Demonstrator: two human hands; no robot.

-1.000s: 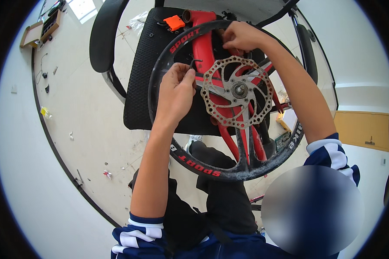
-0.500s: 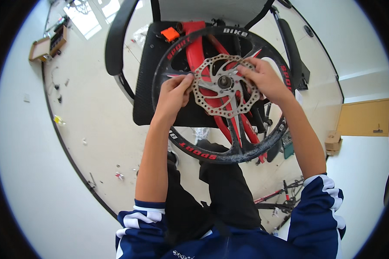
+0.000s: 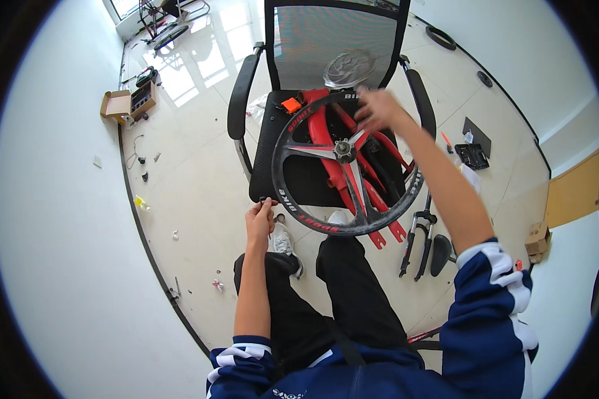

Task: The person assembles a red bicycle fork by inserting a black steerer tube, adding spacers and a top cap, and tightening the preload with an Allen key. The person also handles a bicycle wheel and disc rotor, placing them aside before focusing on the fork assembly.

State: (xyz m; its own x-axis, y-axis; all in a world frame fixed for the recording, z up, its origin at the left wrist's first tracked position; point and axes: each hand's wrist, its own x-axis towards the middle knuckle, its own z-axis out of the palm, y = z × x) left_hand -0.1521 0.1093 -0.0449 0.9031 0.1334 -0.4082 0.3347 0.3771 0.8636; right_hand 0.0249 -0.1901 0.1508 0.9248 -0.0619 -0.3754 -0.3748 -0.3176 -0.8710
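Note:
A black spoked bicycle wheel [image 3: 299, 222] lies over a red bicycle frame [image 3: 323, 133] on the seat of a black office chair [image 3: 265, 169]. Its hub [image 3: 345, 151] is bare. Past the wheel's far rim, a silver brake disc [image 3: 349, 68], blurred, shows against the chair's mesh back. My right hand [image 3: 381, 110] is just below the disc, over the wheel's far right part; motion smears it, but the fingers look loosely apart and off the disc. By the wheel's near left rim, my left hand [image 3: 259, 223] pinches a small dark piece [image 3: 265, 199] that I cannot make out.
An orange piece [image 3: 291, 105] lies at the seat's far left. On the floor to the right are a suspension fork [image 3: 417, 245], a saddle [image 3: 440, 255] and a black tool case [image 3: 472, 156]. An open cardboard box [image 3: 116, 104] stands by the left wall. Small bits are scattered there.
The brake disc has left the wheel's hub and is now at the chair back. My right hand has moved away from me; my left has drawn back toward me. The view has shifted.

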